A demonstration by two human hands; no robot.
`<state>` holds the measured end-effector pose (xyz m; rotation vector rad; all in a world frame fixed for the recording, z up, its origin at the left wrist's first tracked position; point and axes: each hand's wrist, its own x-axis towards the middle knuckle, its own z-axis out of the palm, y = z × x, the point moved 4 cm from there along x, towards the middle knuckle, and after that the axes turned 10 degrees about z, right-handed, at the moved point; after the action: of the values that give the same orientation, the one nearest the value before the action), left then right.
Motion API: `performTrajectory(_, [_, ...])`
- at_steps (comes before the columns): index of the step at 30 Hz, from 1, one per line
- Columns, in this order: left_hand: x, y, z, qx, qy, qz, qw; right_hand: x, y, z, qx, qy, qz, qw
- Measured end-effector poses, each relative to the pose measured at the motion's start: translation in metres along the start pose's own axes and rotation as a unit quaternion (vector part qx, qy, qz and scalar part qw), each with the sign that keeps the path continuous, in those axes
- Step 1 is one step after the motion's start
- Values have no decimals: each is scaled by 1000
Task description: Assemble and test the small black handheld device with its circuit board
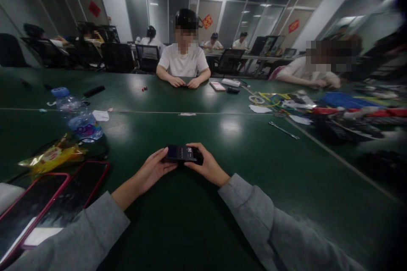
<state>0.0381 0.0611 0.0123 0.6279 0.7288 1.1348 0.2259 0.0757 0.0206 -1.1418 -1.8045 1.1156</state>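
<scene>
A small black handheld device (180,153) with a dark screen and white markings lies sideways between my hands, just over the green table (197,203). My left hand (152,170) grips its left end, thumb on top near the screen and fingers under it. Around the right end my right hand (206,165) is closed, with the thumb at the near side and the fingers over the far side. The underside of the device is hidden. I cannot make out its exact kind.
Two phones with red edges (85,178), a yellow snack packet (54,156) and a water bottle (78,114) are on the left. A wrench (283,130) and tangled cables (270,99) lie right. Across the table sits a person in a white shirt (183,61).
</scene>
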Motion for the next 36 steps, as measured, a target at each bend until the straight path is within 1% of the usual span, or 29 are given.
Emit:
performTrajectory(8, [3, -4, -5, -20, -30, -9, 999, 1, 2, -1, -1, 14, -7, 1000])
performTrajectory(10, [3, -3, -3, -23, -28, -8, 999, 1, 4, -1, 9, 16, -2, 1000])
performTrajectory(16, [0, 0, 0, -21, 0, -16, 1000, 1, 5, 0, 20, 11, 4, 1000])
performTrajectory(21, [3, -2, -4, -32, -7, -11, 999, 1, 6, 0, 18, 15, 4, 1000])
performTrajectory(26, [7, -4, -8, -21, -9, 6, 1000, 1, 6, 0, 18, 21, -2, 1000])
performTrajectory(31, [7, -3, -9, -13, 3, 17, 1000, -1, 4, -3, 6, 74, -25, 997])
performTrajectory(33, [7, -2, -8, -13, 4, 20, 1000, -2, 3, -6, -2, 112, -29, 993])
performTrajectory(36, [7, -2, -8, -8, 13, 22, 1000, -5, 2, -12, -11, 187, -35, 982])
